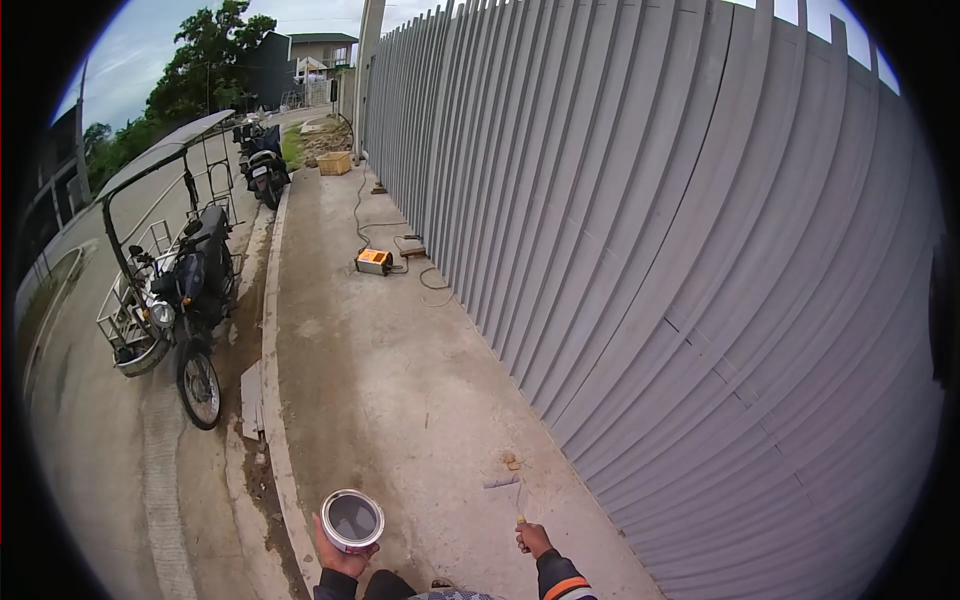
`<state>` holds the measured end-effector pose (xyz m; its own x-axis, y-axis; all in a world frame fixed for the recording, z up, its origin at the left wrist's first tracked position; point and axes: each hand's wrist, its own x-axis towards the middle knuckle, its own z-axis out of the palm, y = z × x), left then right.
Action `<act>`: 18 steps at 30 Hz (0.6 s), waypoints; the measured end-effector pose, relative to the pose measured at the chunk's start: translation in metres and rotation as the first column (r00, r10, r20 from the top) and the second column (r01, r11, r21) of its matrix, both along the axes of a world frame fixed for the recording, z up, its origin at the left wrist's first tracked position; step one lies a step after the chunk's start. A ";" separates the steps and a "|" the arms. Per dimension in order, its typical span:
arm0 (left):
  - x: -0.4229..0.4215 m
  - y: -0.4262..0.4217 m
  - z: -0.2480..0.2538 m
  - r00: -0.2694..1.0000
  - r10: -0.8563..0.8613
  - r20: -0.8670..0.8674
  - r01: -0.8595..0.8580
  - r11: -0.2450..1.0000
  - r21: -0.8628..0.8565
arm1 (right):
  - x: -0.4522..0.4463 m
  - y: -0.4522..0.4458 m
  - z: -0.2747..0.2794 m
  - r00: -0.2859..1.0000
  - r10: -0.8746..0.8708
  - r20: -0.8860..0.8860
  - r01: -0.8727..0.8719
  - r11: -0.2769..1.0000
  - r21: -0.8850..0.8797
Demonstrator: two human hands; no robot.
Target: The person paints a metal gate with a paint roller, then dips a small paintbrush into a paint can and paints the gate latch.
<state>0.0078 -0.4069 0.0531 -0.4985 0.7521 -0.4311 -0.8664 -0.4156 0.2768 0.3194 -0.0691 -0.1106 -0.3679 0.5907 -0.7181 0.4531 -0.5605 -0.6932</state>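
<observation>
While the left hand (345,557) cups a round, open metal can (352,520) filled with dark grey paint, thumb up along its side, the right hand (535,540) is clenched around the handle of a thin-framed paint roller with a pale grey sleeve (501,484). The can sits upright or nearly so in the left palm, its shiny rim facing up. The roller points forward from the right fist, its sleeve above the concrete walkway (370,390); whether it touches the surface I cannot tell. Just beyond the sleeve lies a small tan scrap (511,461).

To the right of both hands rises a tall grey gate of vertical metal slats (600,200). Well ahead of the hands, an orange-and-black boxy machine (374,262) sits on the walkway with dark cables (361,215) around it, and farther off is a yellow plastic crate (334,163). Left of the left hand runs a concrete curb (271,330); beyond it, ahead and to the left, stands a black motorcycle with a roofed, white-railed sidecar (190,270).
</observation>
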 end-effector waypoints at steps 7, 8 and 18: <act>-0.152 0.060 -0.017 0.998 0.064 0.012 -0.063 0.995 -0.075 | -0.232 0.112 0.066 0.993 0.114 -0.032 -0.100 0.952 0.290; -0.176 0.065 -0.018 0.999 0.035 0.033 -0.033 0.998 -0.056 | -0.252 0.113 0.056 0.995 0.094 -0.018 -0.085 0.957 0.279; -0.463 0.179 0.009 0.997 -0.080 -0.022 0.080 0.997 -0.016 | -0.296 -0.006 -0.075 0.828 0.069 0.557 0.069 0.972 -0.223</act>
